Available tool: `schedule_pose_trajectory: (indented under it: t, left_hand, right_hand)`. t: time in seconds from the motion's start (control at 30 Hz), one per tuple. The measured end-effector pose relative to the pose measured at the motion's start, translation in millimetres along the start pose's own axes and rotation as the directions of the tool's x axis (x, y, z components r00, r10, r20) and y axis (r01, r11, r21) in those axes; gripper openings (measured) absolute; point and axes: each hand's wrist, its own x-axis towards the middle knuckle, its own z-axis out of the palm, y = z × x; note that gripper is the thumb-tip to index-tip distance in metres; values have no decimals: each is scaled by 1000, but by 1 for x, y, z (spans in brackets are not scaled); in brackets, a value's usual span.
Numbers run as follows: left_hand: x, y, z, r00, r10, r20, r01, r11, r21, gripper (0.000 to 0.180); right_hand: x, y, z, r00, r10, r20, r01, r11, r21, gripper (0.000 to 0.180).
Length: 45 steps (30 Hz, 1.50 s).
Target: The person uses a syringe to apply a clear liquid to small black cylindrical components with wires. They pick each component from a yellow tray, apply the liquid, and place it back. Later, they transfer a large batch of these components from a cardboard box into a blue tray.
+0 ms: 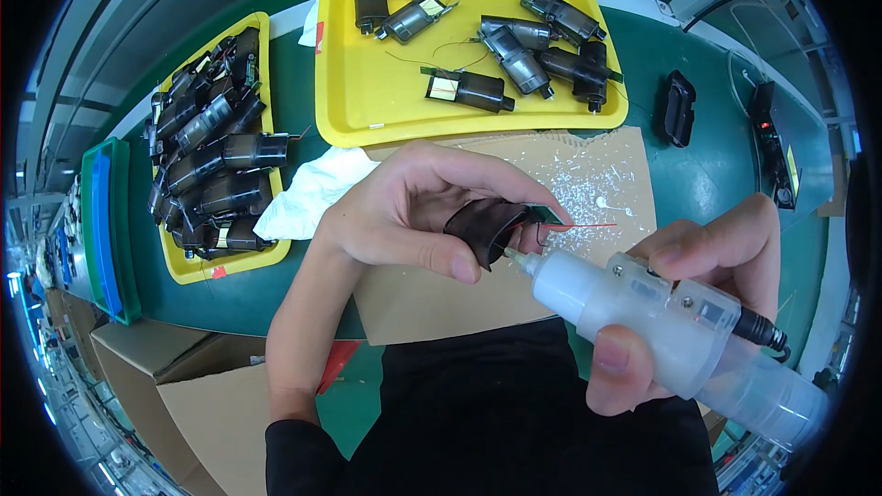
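Note:
My left hand [404,207] is closed around a dark cylindrical housing [484,228], its open end tilted toward my right side. A small green circuit board [544,215] and a thin red wire stick out of it by my fingertips. In my right hand [707,266] is a translucent white glue dispenser [634,312] with a black cable at its back. The narrow tip of the dispenser meets the housing's open end; whether it touches the inside is hidden. Both hands are above a cardboard sheet [432,298] speckled with white spots.
A yellow tray [367,124] at the back holds several similar dark housings. Another yellow tray [220,266] on the left is heaped with more. A white cloth [317,184] lies between them. On the right are a black case [678,108] and a black device [772,142]; cardboard boxes [152,340] stand lower left.

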Motion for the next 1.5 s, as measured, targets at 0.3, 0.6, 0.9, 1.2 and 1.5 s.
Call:
schedule_pose_trajectory:
  t: [0.3,0.6,0.9,1.2,1.5]
  left_hand:
    - [-1,1,-2,999,-5,40,5,1000,11,61]
    - [0,3,1,1000,-28,2,28,999,20,58]
    - [-1,0,2,1000,-2,6,2,1000,8,58]
    - [-2,-1,3,1000,15,2,-15,1000,3,59]
    - [0,-5,1,1000,27,11,-27,999,-26,62]
  right_hand:
    - [-2,-3,2,998,33,-48,-33,999,17,58]
    - [-4,-6,4,995,71,-73,-69,997,33,58]
    - [-5,-11,3,987,136,-90,-132,990,46,58]
    - [-5,-18,0,976,205,-74,-199,977,76,59]
    - [-8,-11,-10,996,63,-69,-70,991,-112,63]
